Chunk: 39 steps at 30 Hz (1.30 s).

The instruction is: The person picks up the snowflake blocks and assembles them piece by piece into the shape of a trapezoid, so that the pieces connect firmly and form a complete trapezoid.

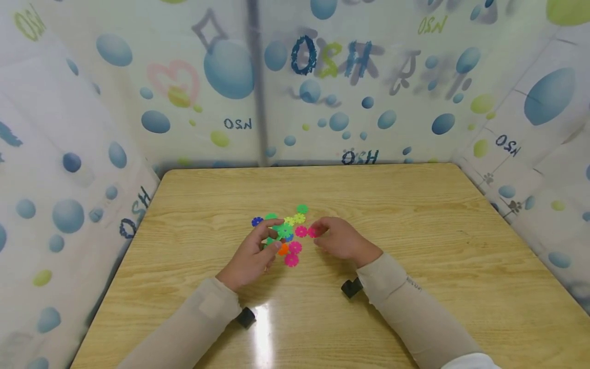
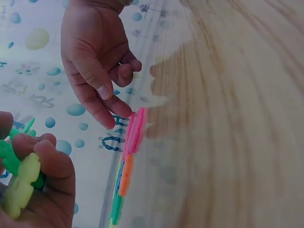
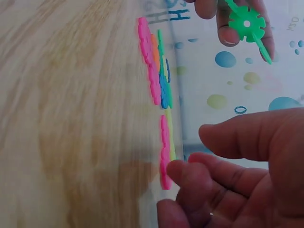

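Note:
My left hand (image 1: 250,256) holds green notched plastic discs (image 1: 285,230) joined together, raised above the table. In the left wrist view, a pale yellow notched disc (image 2: 23,186) also sits between its fingers. The right wrist view shows one green disc (image 3: 247,23) set at an angle to another. My right hand (image 1: 340,240) is low over the table with thumb and fingers apart (image 3: 237,175). Its fingertips are at a pink disc (image 1: 312,232), and contact cannot be told. Several other discs lie flat, some partly hidden behind the left hand.
Pink discs (image 1: 292,260), an orange disc (image 1: 283,249), a dark blue disc (image 1: 257,222), a yellow disc (image 1: 299,218) and a green disc (image 1: 302,209) lie close together on the wooden table (image 1: 415,205). Patterned curtains (image 1: 184,138) surround its back and sides.

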Each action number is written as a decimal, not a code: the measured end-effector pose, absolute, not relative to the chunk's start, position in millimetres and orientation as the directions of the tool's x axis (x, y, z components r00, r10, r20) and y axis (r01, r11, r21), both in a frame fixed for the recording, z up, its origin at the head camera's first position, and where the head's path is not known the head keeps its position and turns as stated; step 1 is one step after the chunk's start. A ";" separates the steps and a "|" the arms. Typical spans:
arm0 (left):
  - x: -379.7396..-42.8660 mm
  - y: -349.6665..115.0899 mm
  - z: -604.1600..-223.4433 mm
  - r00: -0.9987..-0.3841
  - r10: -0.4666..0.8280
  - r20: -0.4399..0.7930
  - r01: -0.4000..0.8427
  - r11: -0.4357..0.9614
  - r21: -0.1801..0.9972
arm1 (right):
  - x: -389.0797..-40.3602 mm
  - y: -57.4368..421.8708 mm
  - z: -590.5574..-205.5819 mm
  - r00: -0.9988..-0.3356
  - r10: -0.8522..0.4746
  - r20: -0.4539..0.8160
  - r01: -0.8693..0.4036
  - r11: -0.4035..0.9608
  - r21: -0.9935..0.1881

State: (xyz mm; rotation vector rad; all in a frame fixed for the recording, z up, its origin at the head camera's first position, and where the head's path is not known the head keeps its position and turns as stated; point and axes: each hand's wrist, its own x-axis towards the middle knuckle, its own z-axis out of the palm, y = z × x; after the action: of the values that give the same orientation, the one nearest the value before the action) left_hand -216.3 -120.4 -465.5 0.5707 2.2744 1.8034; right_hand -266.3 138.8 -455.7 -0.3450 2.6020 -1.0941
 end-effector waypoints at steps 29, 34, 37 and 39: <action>-217.2 -120.3 -467.3 -0.902 0.418 0.105 0.191 0.170 0.967 | -263.3 140.1 -451.7 -0.884 -0.385 -0.266 -0.168 0.792 -0.588; -217.4 -120.5 -466.9 -0.901 0.421 0.107 0.196 0.173 0.965 | -263.9 139.1 -453.7 -0.884 -0.392 -0.255 -0.182 0.790 -0.585; -217.3 -120.9 -466.8 -0.901 0.421 0.103 0.192 0.175 0.966 | -264.1 139.1 -455.0 -0.889 -0.392 -0.237 -0.185 0.781 -0.596; -217.5 -121.2 -467.2 -0.902 0.421 0.099 0.189 0.177 0.966 | -264.4 138.7 -455.4 -0.895 -0.388 -0.220 -0.170 0.753 -0.635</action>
State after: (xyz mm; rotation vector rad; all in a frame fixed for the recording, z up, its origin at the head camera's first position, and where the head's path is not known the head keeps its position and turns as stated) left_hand -217.5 -121.2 -467.2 0.5935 2.2561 1.8063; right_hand -264.4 138.7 -455.4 -0.4297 2.6127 -0.8992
